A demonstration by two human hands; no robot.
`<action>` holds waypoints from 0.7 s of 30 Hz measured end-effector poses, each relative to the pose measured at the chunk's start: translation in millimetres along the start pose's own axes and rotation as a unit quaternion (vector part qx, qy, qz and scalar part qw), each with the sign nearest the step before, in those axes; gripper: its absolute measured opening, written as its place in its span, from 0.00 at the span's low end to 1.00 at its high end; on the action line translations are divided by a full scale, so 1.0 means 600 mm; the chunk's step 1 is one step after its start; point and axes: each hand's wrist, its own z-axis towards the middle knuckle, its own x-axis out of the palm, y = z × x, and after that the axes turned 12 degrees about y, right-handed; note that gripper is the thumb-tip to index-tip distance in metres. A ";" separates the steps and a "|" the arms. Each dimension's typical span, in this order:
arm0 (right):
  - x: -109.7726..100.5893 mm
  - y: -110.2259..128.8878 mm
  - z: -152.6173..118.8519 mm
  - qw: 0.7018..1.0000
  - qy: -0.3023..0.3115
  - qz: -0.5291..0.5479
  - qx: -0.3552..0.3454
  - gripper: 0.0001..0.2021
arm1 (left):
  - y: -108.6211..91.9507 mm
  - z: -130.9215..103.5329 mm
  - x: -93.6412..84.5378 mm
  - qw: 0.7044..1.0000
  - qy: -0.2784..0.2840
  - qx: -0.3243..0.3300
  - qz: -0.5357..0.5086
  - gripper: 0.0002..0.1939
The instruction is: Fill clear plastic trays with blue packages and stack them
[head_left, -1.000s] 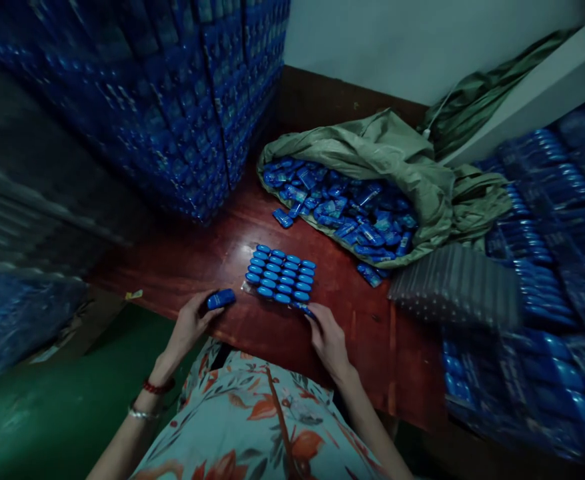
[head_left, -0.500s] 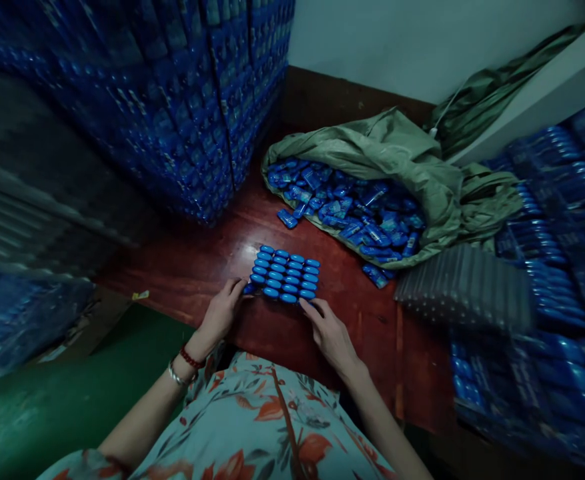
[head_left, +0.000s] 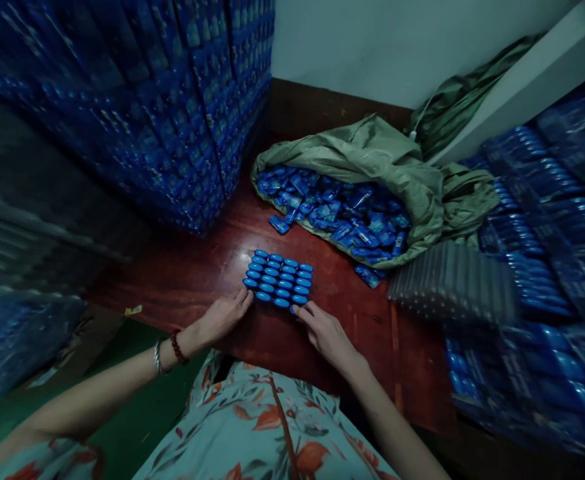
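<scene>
Rows of small blue packs [head_left: 278, 280] form a tight block on the dark red table [head_left: 182, 280]. Fingertips of my left hand [head_left: 226, 316] touch the block's lower left corner, the fingers close together. At its lower right corner, my right hand [head_left: 326, 333] has its thumb and fingers pinched near a blue piece at the edge. Beyond the block, an open green sack [head_left: 382, 157] holds many loose blue packs [head_left: 332, 207]. One loose pack [head_left: 279, 225] lies by the sack's left edge, and another [head_left: 368, 276] by its lower edge.
Tall stacks of wrapped blue packs [head_left: 172, 133] stand at the left. Grey ridged trays [head_left: 452, 283] lie right of the sack, beside more blue stacks [head_left: 547, 220]. Other grey trays [head_left: 22, 247] are at the far left, above the green floor [head_left: 132, 373].
My left hand has shifted to the block's lower left corner, where a dark blue piece was at its fingertips. My right hand stays by the lower right corner. The view has shifted slightly.
</scene>
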 end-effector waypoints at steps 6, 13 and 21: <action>-0.009 -0.011 0.013 0.999 -0.002 0.042 0.030 0.17 | 0.014 0.006 -0.020 0.996 -0.017 0.021 -0.081 0.13; 0.008 -0.026 0.003 0.997 -0.038 0.058 0.025 0.16 | 0.017 0.000 0.010 0.990 -0.062 -0.006 -0.124 0.17; -0.002 0.000 0.011 0.997 0.027 -0.041 0.067 0.23 | 0.019 0.000 -0.015 0.987 -0.056 0.026 -0.146 0.15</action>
